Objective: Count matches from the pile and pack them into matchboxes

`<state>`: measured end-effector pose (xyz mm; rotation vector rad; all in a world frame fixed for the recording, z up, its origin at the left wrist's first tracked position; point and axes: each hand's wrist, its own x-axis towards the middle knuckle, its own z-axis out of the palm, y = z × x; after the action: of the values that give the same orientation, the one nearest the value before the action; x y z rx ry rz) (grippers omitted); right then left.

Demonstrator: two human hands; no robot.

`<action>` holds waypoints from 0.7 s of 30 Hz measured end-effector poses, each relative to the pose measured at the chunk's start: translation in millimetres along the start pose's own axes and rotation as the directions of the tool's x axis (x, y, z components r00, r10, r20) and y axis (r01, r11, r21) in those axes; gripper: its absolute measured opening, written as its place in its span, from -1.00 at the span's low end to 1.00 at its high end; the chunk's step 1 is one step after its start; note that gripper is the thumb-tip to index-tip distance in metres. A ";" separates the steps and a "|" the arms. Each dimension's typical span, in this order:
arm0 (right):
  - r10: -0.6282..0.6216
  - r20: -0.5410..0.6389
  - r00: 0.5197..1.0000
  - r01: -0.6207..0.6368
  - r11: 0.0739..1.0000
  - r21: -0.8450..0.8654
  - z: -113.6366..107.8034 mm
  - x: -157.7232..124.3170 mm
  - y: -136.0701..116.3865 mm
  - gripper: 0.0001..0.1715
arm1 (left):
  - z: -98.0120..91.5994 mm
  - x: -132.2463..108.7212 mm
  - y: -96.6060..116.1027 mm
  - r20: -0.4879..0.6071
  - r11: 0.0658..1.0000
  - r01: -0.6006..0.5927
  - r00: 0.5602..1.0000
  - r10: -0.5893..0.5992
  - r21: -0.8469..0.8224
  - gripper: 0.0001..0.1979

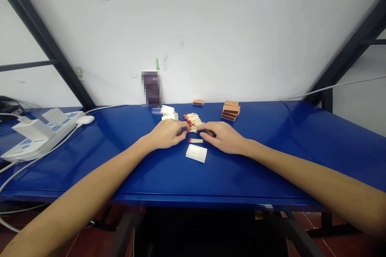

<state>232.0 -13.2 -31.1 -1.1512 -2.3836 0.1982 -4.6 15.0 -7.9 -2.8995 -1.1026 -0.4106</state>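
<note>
A heap of red-tipped matches [193, 122] lies on the blue table, with the heads mostly toward the left. My left hand [168, 132] touches the heap's near left side with its index finger, the thumb held apart. From the other side, my right hand [224, 136] reaches the stick ends with its index finger, its thumb also apart. Neither hand visibly grips anything. Just nearer to me, a small row of matches [196, 141] lies apart from the heap. Below that row rests a white matchbox tray [196, 153], slightly turned.
White matchbox trays [167, 110] stand behind my left hand. Brown matchbox sleeves [230, 109] are stacked at the back right, and another brown matchbox [198, 102] lies near the wall. A pixelated phone-like object [152, 88] leans there. A power strip [45, 134] with cables occupies the left.
</note>
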 end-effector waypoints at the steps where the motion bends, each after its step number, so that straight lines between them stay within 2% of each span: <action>1: 0.003 0.005 1.000 -0.003 1.000 -0.021 0.1 0.0 0.1 -0.66 | 0.3 0.1 0.2 0.003 1.000 -0.004 1.000 0.004 -0.004 -0.78; 8: 0.011 0.033 0.999 -0.009 0.998 -0.063 -0.5 -0.7 -0.6 -0.63 | 2.0 0.1 0.3 0.002 0.999 -0.028 1.000 0.028 -0.029 -0.77; 15: -0.022 0.031 0.999 0.023 0.998 -0.054 0.0 -0.2 1.0 -0.63 | -5.6 -3.4 9.9 0.043 0.993 -0.079 0.996 0.083 -0.085 -0.79; 21: -0.071 0.020 0.997 0.072 0.997 -0.021 0.7 -0.1 2.5 -0.61 | -6.8 -3.6 10.2 0.021 0.995 -0.090 0.996 0.091 -0.048 -0.73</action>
<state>233.5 -11.6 -32.6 -1.0764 -2.4448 0.1599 -2.1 4.3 -1.5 -2.9885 -0.9727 -0.4058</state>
